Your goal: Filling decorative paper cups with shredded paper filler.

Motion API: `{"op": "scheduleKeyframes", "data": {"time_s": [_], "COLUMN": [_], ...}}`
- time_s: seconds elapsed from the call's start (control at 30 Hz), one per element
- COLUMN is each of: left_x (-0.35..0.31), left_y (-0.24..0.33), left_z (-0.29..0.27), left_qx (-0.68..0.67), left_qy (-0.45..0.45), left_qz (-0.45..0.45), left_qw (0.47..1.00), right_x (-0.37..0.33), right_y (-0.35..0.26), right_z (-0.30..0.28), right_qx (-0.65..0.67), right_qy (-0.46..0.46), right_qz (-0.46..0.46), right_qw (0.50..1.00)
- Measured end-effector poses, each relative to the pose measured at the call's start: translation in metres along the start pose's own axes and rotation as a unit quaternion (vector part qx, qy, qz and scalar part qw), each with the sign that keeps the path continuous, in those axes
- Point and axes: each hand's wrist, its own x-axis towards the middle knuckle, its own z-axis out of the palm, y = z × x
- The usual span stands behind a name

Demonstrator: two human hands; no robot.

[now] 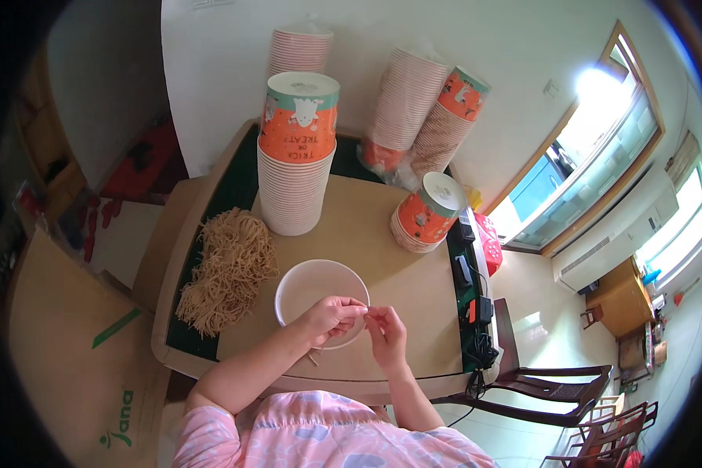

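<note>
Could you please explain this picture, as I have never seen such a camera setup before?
There is no machine here: these are a person's bare hands, seen from a wide fisheye camera worn on their head and looking down, so edges bend. The left hand and right hand meet in a pinch, seen against an open white tub; anything between them is too small to make out. On the table, tangled beige strands lie to the left. Beyond the tub stand overturned orange and white tubs: a tall stack and a shorter stack.
</note>
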Motion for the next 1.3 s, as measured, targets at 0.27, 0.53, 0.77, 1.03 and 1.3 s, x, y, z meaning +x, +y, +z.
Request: {"op": "scheduleKeyframes", "data": {"time_s": [0.27, 0.53, 0.77, 1.03, 1.3], "left_x": [-0.003, -0.011, -0.018, -0.015, -0.013], "left_y": [0.000, -0.010, -0.011, -0.005, 0.003], "left_z": [0.003, 0.012, 0.019, 0.010, -0.011], "left_qx": [0.089, 0.497, 0.618, 0.354, -0.043], "left_qy": [0.006, 0.100, 0.145, 0.075, -0.012], "left_qz": [0.057, 0.258, 0.412, 0.200, 0.013], "left_qw": [0.994, 0.823, 0.653, 0.910, 0.999], "right_x": [0.001, 0.003, 0.001, -0.006, -0.004], "right_y": [0.005, 0.009, 0.009, 0.008, 0.000], "right_z": [-0.003, -0.005, -0.003, 0.000, 0.006], "right_qx": [0.172, 0.232, 0.212, 0.078, 0.021], "right_qy": [-0.017, -0.018, -0.003, 0.012, -0.006], "right_qz": [0.106, 0.132, 0.115, 0.052, -0.027], "right_qw": [0.979, 0.964, 0.971, 0.996, 0.999]}}
